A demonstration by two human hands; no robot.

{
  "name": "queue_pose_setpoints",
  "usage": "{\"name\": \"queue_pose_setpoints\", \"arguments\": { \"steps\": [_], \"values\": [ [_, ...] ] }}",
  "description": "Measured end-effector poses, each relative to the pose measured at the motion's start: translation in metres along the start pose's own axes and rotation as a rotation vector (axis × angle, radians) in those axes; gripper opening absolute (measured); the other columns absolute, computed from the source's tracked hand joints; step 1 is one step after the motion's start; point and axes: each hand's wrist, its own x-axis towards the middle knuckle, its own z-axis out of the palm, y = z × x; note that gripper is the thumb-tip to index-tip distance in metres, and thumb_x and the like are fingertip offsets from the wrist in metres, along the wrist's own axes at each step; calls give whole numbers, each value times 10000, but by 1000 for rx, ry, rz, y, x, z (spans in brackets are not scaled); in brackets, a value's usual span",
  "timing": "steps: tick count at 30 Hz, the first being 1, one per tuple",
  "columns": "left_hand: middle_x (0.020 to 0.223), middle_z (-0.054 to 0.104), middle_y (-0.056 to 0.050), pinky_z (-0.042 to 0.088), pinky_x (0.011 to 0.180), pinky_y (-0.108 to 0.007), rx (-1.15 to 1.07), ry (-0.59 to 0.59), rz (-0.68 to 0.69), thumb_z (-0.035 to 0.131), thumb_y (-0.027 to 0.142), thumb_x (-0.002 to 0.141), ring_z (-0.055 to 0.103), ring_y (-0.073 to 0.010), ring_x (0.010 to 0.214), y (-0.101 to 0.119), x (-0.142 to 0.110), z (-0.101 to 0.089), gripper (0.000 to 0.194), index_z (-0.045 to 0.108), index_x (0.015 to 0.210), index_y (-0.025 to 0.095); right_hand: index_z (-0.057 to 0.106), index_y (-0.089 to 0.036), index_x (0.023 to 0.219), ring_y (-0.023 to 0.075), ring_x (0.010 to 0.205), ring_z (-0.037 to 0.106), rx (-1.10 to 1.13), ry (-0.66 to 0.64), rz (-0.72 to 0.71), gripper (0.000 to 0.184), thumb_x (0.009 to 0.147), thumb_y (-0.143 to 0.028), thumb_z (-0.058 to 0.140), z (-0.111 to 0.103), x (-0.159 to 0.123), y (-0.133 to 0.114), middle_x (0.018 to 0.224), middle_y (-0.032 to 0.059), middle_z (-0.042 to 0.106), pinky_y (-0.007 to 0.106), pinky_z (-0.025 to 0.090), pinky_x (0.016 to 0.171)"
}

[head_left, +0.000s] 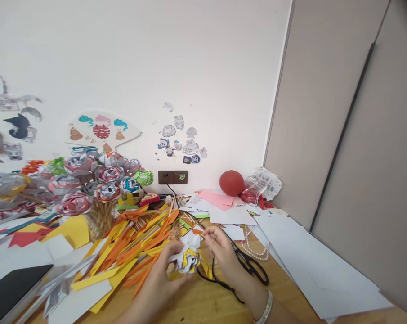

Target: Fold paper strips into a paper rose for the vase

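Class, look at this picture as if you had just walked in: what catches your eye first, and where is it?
Probably the red balloon against the pale wall, then the crowd of paper flowers at the left. Orange and yellow strips fan across the desk, and beside them the left hand holds a white-and-yellow bloom, front and centre.

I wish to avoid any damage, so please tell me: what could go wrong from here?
The left hand might crush the white-and-yellow paper piece if it squeezes too hard. The right forearm could catch the black cord beside it or nudge the nearby scissors.
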Motion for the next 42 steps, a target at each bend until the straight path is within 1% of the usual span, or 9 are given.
{"name": "queue_pose_setpoints", "arguments": {
  "steps": [2, 5, 9, 12, 21, 28, 30, 37, 42],
  "values": [
    [1013, 646, -81, 510, 870, -385, -25, -42, -12, 678, 198, 615, 621, -248, 977, 1, 0, -1, 362, 567, 959, 208, 527, -202, 837, 126, 649, 520, -134, 12, -101, 136, 849, -336, 508, -3, -2, -3, 730, -7, 535, 228, 419, 586],
    [1028, 648, -73, 497, 886, -365, -75, -136, -17, 637, 144, 622, 621, -236, 976, 5, 0, -2, 371, 572, 980, 214, 563, -202, 882, 165, 809, 565, -395, -54, -243, 77, 855, -242, 503, -9, -6, -14, 854, 29, 590, 270, 442, 708],
    [1066, 650, -67, 480, 909, -354, -90, -187, -26, 588, 79, 609, 616, -232, 1000, 5, 0, -2, 426, 569, 1011, 219, 588, -192, 869, 170, 787, 557, -643, -205, -464, 54, 836, -232, 572, -15, -7, -23, 818, 29, 607, 280, 415, 710],
    [1084, 649, -66, 471, 918, -351, -66, -195, -30, 559, 49, 600, 611, -231, 1015, 5, 1, -2, 462, 568, 1030, 218, 593, -190, 845, 162, 760, 549, -725, -244, -529, 72, 839, -261, 596, -15, -5, -21, 789, 21, 611, 267, 396, 681],
    [1045, 669, -68, 500, 856, -331, -6, -204, -10, 545, 63, 602, 629, -231, 969, 9, -1, 0, 446, 573, 1023, 206, 570, -198, 848, 153, 754, 556, -805, -263, -539, 49, 857, -234, 538, -12, -7, -17, 793, 8, 637, 251, 378, 662],
    [1081, 659, -59, 479, 884, -338, 46, -213, -20, 539, 67, 619, 612, -228, 1000, 4, -2, 1, 472, 570, 1065, 216, 553, -216, 780, 123, 650, 567, -872, -201, -327, 80, 849, -252, 539, -7, -10, -17, 715, -35, 624, 216, 362, 584],
    [1090, 653, -57, 474, 887, -336, 60, -233, -19, 535, 68, 628, 608, -222, 1002, 3, -2, 1, 479, 559, 1082, 219, 552, -221, 814, 125, 648, 575, -915, -194, -338, 61, 857, -254, 524, -7, -10, -15, 722, -38, 632, 220, 359, 578],
    [1090, 650, -62, 458, 911, -350, 81, -269, -37, 535, 78, 641, 598, -224, 1014, -2, -3, 0, 477, 547, 1100, 207, 552, -203, 845, 142, 669, 539, -1212, -319, -740, 126, 901, -202, 439, -13, -9, -11, 724, -2, 607, 249, 345, 584],
    [1081, 662, -64, 461, 912, -364, 82, -269, -55, 557, 87, 628, 605, -236, 1003, -3, -4, 1, 475, 572, 1088, 205, 549, -205, 806, 144, 604, 472, -1421, -355, -895, 118, 894, -189, 473, -16, -6, -10, 657, -13, 537, 260, 272, 506]
  ]
}}
